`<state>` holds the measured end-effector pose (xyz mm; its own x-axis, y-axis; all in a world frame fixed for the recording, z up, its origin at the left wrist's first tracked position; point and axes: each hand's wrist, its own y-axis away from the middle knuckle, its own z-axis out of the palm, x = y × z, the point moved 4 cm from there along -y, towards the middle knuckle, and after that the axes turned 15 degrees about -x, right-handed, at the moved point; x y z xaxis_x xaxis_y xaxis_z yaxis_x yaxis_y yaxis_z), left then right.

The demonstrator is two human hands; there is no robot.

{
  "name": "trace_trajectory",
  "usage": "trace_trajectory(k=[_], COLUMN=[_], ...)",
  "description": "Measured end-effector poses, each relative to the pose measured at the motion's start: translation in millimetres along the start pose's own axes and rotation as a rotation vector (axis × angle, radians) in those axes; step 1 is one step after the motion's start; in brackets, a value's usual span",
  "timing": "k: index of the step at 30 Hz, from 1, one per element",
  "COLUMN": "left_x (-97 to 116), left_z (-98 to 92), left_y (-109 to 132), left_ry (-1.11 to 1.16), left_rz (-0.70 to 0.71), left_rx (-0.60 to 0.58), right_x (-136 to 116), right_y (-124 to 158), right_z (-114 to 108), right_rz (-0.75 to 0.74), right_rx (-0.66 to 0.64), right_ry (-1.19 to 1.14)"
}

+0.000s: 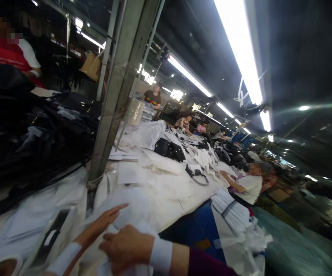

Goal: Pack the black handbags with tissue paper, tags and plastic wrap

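Note:
My left hand (104, 221) reaches in from the lower left with its fingers stretched out flat on a white sheet (138, 209) lying on the long table (183, 191). My right hand (125, 247) sits just below it, knuckles up and fingers curled closed on the crumpled edge of the white sheets (143, 227). Both wrists wear white bands. The picture is tilted and blurred, so the exact grip is unclear.
A grey metal post (111, 107) rises from the table just beyond my hands. Dark bags (168, 148) and white paper pieces litter the table. A seated person (249, 184) works at the right edge; others sit farther back. Black goods (33, 130) pile up on the left.

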<state>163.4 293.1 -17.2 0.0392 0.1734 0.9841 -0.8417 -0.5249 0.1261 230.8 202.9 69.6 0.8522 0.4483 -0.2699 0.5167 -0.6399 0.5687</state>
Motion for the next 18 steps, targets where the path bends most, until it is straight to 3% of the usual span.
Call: trace_trajectory(k=[2,4,11,14,18], left_x=[22,35,16,6,-13], left_z=[-0.5,-7.2,-44.9,-41.8,-23.0], left_y=[-5,-13,-39,-42,-49], left_ry=[-0.125,-0.366,-0.489,-0.526,-0.507], left_rz=[0.085,0.174,0.147,0.115,0.025], left_rx=[-0.061,-0.080,-0.030,-0.075,-0.185], right_x=[4,13,46,52,63], right_y=[-10,-8,33,46,54], right_z=[3,5,-8,-13,-18], right_rz=[0.074,0.151,0.251,0.303,0.364], right_rx=[-0.131,-0.217,-0.309,-0.337,-0.279], right_ry=[0.225,0.293,0.430,0.457,0.502])
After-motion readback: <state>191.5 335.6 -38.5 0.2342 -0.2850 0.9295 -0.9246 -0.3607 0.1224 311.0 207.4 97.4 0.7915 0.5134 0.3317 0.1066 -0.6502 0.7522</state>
